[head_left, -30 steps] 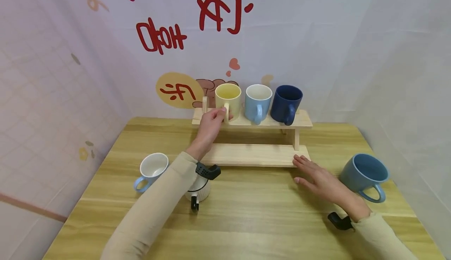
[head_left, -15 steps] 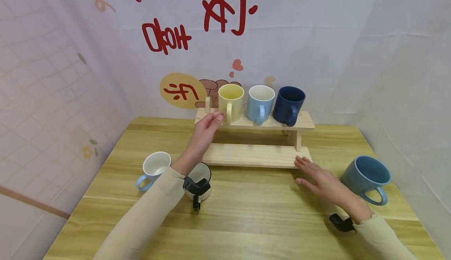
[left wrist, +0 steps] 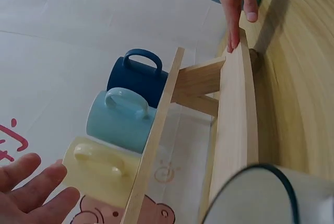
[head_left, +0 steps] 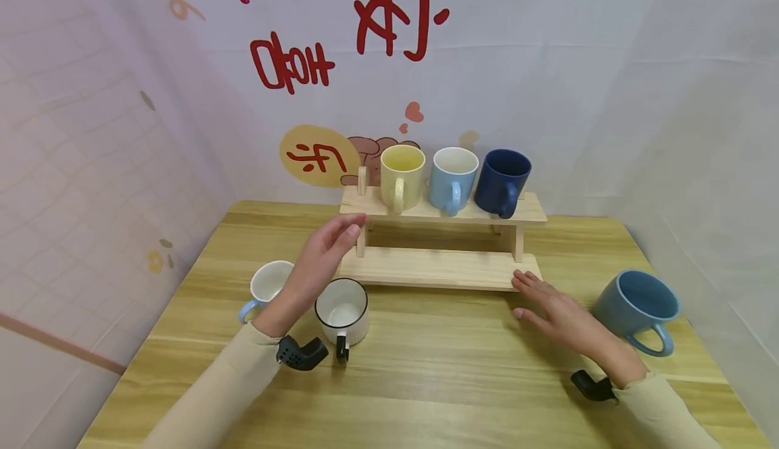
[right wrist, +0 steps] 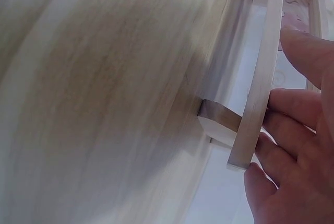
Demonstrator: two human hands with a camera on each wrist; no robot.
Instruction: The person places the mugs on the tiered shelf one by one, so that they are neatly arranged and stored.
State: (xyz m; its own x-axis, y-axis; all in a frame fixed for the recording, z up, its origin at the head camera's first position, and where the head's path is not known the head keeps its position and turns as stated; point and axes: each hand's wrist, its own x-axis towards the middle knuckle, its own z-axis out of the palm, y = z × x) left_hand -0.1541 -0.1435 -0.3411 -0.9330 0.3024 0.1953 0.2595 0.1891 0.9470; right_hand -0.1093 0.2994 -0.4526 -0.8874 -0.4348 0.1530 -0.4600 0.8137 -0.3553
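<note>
On the top tier of a wooden two-tier rack [head_left: 438, 268] stand a yellow mug [head_left: 403, 177], a light blue mug [head_left: 453, 180] and a dark blue mug [head_left: 502, 182], handles facing me. My left hand [head_left: 321, 260] is in the air left of the rack, fingers loosely extended and holding nothing; the left wrist view shows it apart from the yellow mug [left wrist: 102, 172]. The fingertips of my right hand [head_left: 560, 310] rest on the right end of the lower tier. Below my left hand stands a white mug with a black rim [head_left: 343, 310].
A white cup with a light blue handle [head_left: 268, 281] stands at the left, partly behind my left wrist. A grey-blue mug [head_left: 635, 303] is near the table's right edge. A printed cloth [head_left: 572, 97] hangs behind the wooden table [head_left: 456, 381].
My left hand has let go of the yellow mug's handle and drawn back left and down. The mug stays on the top tier. My right hand has stayed on the lower tier.
</note>
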